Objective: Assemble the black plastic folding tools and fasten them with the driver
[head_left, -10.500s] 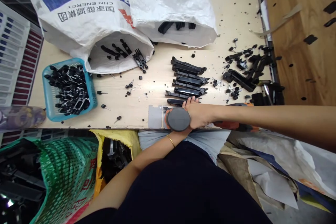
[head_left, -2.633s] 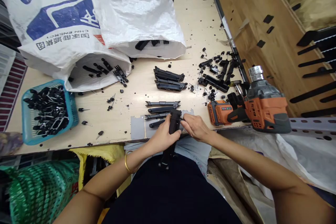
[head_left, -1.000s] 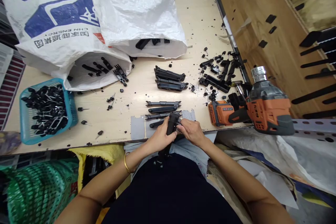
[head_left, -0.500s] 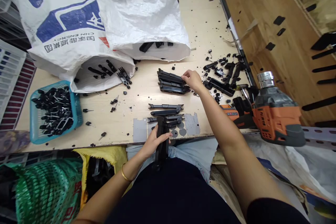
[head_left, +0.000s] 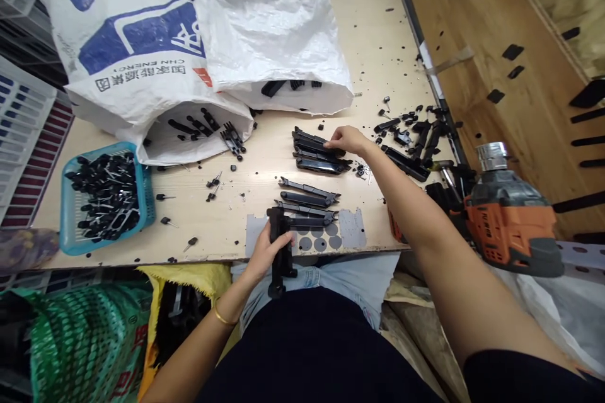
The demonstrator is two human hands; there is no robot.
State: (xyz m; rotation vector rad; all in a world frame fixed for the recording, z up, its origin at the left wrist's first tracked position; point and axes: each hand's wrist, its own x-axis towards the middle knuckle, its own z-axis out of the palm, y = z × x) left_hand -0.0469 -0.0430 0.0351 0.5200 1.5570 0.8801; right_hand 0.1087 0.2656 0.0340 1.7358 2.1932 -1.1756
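Note:
My left hand (head_left: 265, 253) is wrapped round a long black plastic part (head_left: 280, 272) at the table's front edge, the part standing nearly lengthwise to me. My right hand (head_left: 348, 138) has its fingers closed at the right end of a black plastic bar (head_left: 312, 138), the upper one in a small stack. Under it in that stack lie more black bars (head_left: 324, 165). Between my hands several similar bars (head_left: 309, 189) are laid side by side, partly over a grey patch (head_left: 352, 227) with round shapes. My left hand's palm side is hidden.
A blue basket (head_left: 150, 201) of black-headed pins stands left. White woven sacks (head_left: 278, 25) lie open at the back, black parts inside. Loose black pieces (head_left: 418, 135) and an orange power tool (head_left: 513, 220) are at right. A wooden board (head_left: 467, 31) borders the table.
The part in my left hand has turned a little and shifted left relative to the bars. My right hand stays at the stack, its fingers slightly further in over the upper bar. The view has shifted slightly.

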